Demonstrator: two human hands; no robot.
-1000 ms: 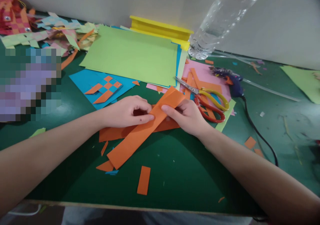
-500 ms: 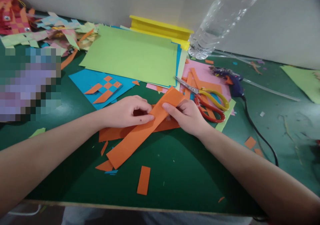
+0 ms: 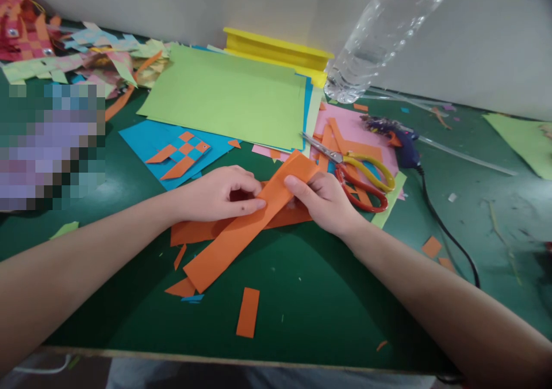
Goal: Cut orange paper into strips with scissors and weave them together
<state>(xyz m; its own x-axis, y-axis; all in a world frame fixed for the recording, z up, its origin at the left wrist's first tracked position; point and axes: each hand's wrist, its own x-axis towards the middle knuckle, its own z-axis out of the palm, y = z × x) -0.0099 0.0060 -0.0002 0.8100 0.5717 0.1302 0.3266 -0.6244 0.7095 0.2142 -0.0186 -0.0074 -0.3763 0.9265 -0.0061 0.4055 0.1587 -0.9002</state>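
Note:
A long folded strip of orange paper (image 3: 241, 233) slants up to the right between my hands. My left hand (image 3: 226, 193) pinches its left edge near the middle, thumb on top and fingers behind. Closer to the upper end, my right hand (image 3: 325, 199) grips the strip with the thumb lying on its face and the fingers mostly hidden underneath. Below the strip, another orange paper piece (image 3: 198, 232) lies on the green table (image 3: 310, 308). Scissors (image 3: 362, 173) with yellow and red handles rest just beyond my right hand.
Behind my hands is a stack of green sheets (image 3: 233, 98), beside a woven blue and orange paper fish (image 3: 183, 153). A glue gun (image 3: 401, 141) with its cord lies to the right. A clear bottle (image 3: 371, 44) stands at the back. Orange scraps (image 3: 248, 313) lie in front.
My right thumb has slid slightly up and right along the orange strip. The left hand and the strip stay almost where they were.

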